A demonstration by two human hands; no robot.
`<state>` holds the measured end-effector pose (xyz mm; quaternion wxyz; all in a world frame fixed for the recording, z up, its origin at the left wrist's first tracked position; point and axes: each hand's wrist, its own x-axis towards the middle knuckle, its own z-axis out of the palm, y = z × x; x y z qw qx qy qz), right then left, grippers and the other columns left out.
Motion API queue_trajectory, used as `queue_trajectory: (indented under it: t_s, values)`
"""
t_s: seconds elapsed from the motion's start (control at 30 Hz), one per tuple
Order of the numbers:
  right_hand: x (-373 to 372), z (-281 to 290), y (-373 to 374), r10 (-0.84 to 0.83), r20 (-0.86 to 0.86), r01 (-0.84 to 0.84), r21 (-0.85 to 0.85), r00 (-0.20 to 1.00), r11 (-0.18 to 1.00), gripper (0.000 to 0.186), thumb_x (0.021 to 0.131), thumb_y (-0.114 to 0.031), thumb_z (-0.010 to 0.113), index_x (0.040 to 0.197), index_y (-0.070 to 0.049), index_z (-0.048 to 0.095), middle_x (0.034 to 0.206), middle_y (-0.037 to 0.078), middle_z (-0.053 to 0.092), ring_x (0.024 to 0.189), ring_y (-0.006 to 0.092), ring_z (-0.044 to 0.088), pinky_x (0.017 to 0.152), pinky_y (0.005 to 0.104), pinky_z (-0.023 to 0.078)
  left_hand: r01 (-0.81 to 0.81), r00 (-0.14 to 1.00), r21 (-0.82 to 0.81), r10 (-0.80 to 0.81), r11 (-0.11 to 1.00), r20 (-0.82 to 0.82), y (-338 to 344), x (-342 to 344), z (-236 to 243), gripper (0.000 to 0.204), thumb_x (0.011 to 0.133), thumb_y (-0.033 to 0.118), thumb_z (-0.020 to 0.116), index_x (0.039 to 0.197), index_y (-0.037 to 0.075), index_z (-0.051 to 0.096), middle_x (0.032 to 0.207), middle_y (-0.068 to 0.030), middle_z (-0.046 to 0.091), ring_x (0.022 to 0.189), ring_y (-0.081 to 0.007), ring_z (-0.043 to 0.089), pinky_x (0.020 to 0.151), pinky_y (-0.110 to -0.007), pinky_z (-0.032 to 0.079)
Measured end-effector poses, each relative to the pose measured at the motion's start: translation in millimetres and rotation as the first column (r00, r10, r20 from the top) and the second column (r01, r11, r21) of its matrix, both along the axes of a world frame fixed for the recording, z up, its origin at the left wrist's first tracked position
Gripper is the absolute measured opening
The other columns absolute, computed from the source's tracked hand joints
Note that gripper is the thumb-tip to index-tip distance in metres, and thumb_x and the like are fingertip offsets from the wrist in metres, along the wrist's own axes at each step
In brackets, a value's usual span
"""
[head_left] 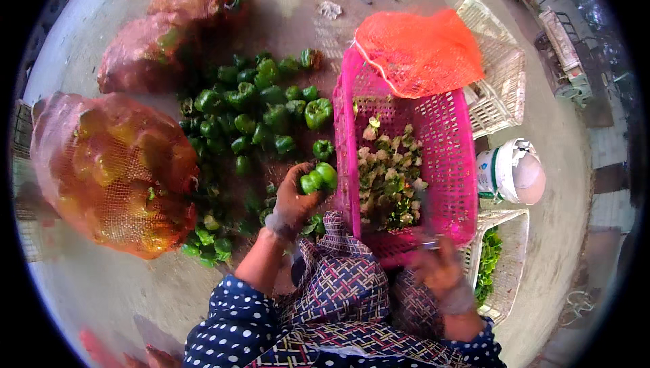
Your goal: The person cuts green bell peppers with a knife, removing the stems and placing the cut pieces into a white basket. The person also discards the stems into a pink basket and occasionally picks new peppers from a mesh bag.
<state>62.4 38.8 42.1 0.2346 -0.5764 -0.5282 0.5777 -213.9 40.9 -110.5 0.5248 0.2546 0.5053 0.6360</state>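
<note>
My left hand [298,194], gloved with a pale cuff, is closed around a shiny green bell pepper [318,178] just left of the pink basket [347,185]. My right hand [439,268] is over the basket's near right corner, smeared by motion. Its fingers are bent around a thin metallic tool [430,245], too blurred to tell its kind. Inside the basket is a heap of pale, greenish pieces [389,178] that look like pepper cores and stems. Many loose green bell peppers [261,114] lie on the ground beyond my left hand.
Full red mesh sacks [115,171] stand at the left and far left. An orange mesh bag [420,50] drapes over the basket's far end. To the right are a white crate [504,90], a white bucket [511,171] and another crate [513,260] with green pieces in it.
</note>
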Motion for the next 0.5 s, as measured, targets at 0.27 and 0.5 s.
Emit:
queue_trajectory:
  t_s: [0.27, 0.5]
  values:
    - [-49.7, 21.4, -37.9, 0.396, 0.092, -0.388, 0.488, 0.914, 0.782, 0.031, 0.094, -0.010, 0.045, 0.123, 0.003, 0.046, 0.072, 0.008, 0.062, 0.049, 0.0129, 0.056, 0.044, 0.0259, 0.043, 0.101, 0.980, 0.151, -0.072, 0.983, -0.185, -36.1, 34.3, 157.6, 0.046, 0.072, 0.003, 0.074, 0.111, 0.002, 0.049, 0.099, -0.0056, 0.061, 0.093, -0.0118, 0.059, 0.081, -0.026, 0.048]
    - [-29.3, 33.2, -79.1, 0.101, 0.299, -0.291, 0.701, 0.949, 0.651, 0.013, 0.089, -0.012, 0.055, 0.096, -0.001, 0.050, 0.059, 0.010, 0.057, 0.047, 0.0236, 0.057, 0.044, 0.0354, 0.043, 0.143, 0.677, 0.348, 0.166, 0.926, -0.718, -67.5, 63.7, 191.1, 0.047, 0.069, 0.000, 0.075, 0.110, 0.004, 0.052, 0.104, -0.0098, 0.059, 0.095, -0.0188, 0.058, 0.084, -0.031, 0.048]
